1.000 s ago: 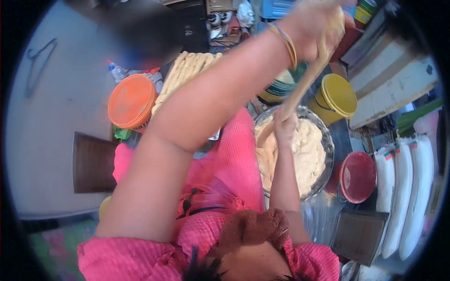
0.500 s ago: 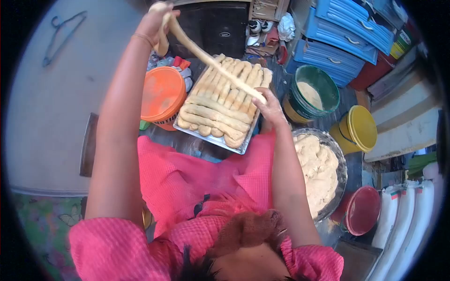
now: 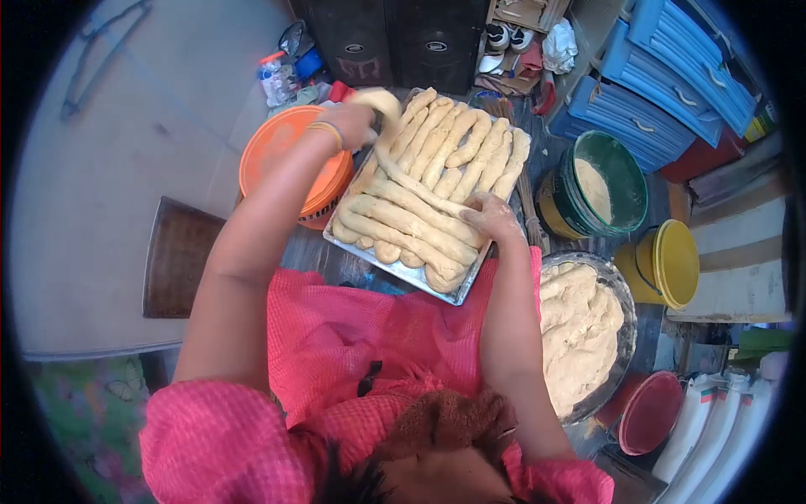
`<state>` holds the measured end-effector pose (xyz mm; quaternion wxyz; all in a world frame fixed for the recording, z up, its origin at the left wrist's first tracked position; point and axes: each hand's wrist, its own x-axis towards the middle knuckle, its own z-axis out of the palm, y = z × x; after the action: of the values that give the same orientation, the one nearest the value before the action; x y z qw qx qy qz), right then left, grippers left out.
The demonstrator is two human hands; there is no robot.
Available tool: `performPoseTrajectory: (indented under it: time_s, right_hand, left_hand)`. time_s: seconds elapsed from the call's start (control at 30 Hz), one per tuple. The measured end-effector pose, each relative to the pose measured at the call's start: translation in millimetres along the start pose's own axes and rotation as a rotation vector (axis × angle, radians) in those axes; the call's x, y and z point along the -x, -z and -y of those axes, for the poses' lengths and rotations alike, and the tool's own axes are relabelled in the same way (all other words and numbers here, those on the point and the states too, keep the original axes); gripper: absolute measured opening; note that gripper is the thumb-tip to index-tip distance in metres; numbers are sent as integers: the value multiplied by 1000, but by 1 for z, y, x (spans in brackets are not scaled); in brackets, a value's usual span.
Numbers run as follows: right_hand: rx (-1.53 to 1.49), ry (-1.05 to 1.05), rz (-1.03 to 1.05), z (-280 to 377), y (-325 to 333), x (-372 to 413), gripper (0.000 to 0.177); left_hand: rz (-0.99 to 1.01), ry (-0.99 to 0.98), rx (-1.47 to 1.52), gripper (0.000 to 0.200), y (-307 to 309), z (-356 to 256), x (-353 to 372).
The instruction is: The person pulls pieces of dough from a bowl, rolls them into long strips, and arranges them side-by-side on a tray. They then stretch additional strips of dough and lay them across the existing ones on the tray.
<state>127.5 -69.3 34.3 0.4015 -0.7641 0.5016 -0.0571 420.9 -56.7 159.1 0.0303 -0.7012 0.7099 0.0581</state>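
Observation:
A long dough strip (image 3: 424, 194) lies across the dough rolls on the metal tray (image 3: 457, 298). My left hand (image 3: 348, 124) is closed round the strip's looped upper end, above the tray's left edge and beside the orange bucket (image 3: 273, 147); its fingers are partly blurred. Over the tray's right side, my right hand (image 3: 494, 217) pinches the strip's other end. Several rolls (image 3: 457, 134) run lengthwise at the back of the tray, and others (image 3: 403, 223) lie crosswise nearer my body.
A large basin of dough (image 3: 579, 328) stands to the right, near a green bucket (image 3: 634, 189), a yellow bucket (image 3: 676, 263) and a red bucket (image 3: 651, 412). Blue drawers (image 3: 646, 109) and black speakers (image 3: 432, 46) are behind. A dark board (image 3: 178, 260) lies left.
My left hand has come down from high above toward the tray, and my right hand is lower. The strip, stretched in the air before, now rests partly on the rolls. The view has shifted.

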Motion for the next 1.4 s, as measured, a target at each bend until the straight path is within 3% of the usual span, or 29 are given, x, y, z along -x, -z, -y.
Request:
performPoseTrajectory:
  time_s: [0.03,0.1,0.13,0.2,0.23,0.3,0.33,0.37,0.4,0.43,0.5,0.53,0.63,0.7,0.77,0.8,0.83,0.87,0.93,1.0,1.03,1.1,1.13,1.17,1.2,1.23,1.27,1.3,1.4]
  right_hand:
    - [41,30,-89,5,2,0,48]
    - [94,124,-291,8,0,-3,70]
    - [89,115,-286,11,-3,-7,70]
    - [-145,495,-432,24,-9,-14,67]
    - [-147,490,-435,36,-9,-13,67]
    - [-1042,175,-275,56,-4,-6,50]
    - [-1045,167,-281,45,0,-8,50]
    - [-1362,223,-238,28,6,-12,39]
    - [-1681,285,-192,15,10,-12,29]
    - [-1789,326,-264,17,19,-2,17]
    - [-1847,395,-313,5,33,9,18]
    - [-1900,459,-343,0,39,14,19]
    - [-1786,343,-515,-15,51,22,22]
    - [-1683,247,-601,-29,56,23,23]
    - [-1099,-163,-539,-37,59,23,26]
    - [-1106,-170,-543,-38,55,23,26]
    - [-863,-203,-451,-39,49,22,27]
    - [-617,-229,-358,-35,47,21,29]
    - [-417,-105,-255,-22,34,19,40]
    - [-234,138,-266,-19,19,1,45]
    - [-236,132,-266,-15,13,-5,45]
    - [-232,403,-493,-7,6,-13,50]
    - [-233,401,-496,-6,8,-14,50]
    - [-166,210,-554,-6,11,-15,49]
    - [-98,16,-609,-6,13,-14,49]
    - [-83,-100,-551,-9,13,-11,44]
    - [-82,-105,-553,-15,13,-11,44]
    - [-71,-78,-495,-21,11,-10,43]
    - [-156,-24,-485,-23,19,-3,40]
  left_hand:
    - [264,-40,-99,42,9,-18,-4]
    - [286,-158,132,46,17,-45,-16]
    - [179,-286,362,48,13,-61,-21]
    - [4,-522,763,54,2,-105,-26]
    - [-59,-636,933,58,-3,-125,-27]
    - [42,-592,923,61,6,-139,-22]
    - [137,-542,908,65,9,-144,-21]
    - [-166,-607,580,69,-18,-127,-51]
    - [-188,-504,507,71,-38,-105,-70]
    - [-211,-404,433,73,-56,-83,-79]
    - [41,-129,247,70,-93,-47,-77]
    - [-15,-165,253,63,-124,-25,-74]
    - [8,-151,218,44,-111,-9,-40]
    - [33,-141,476,38,-113,21,-34]
    - [195,-86,455,38,-108,49,-29]
    - [338,-18,434,38,-107,58,-29]
    - [344,-19,431,38,-107,54,-25]
    - [179,4,292,39,-106,46,-20]
    - [7,21,154,39,-109,28,-24]
    - [-290,-226,378,43,-122,7,-32]
    - [-281,-251,554,45,-116,-16,-30]
    - [-265,-281,727,48,-112,-62,-30]
    - [-217,-246,1015,51,-117,-80,-33]
    - [-164,-204,1303,54,-123,-89,-36]
    - [-163,-207,1303,54,-128,-91,-41]
    - [-69,-307,993,55,-132,-93,-48]
    - [22,-399,681,55,-138,-96,-54]
    - [-114,-405,603,46,-147,-100,-54]
    - [-19,-332,646,30,-144,-98,-62]
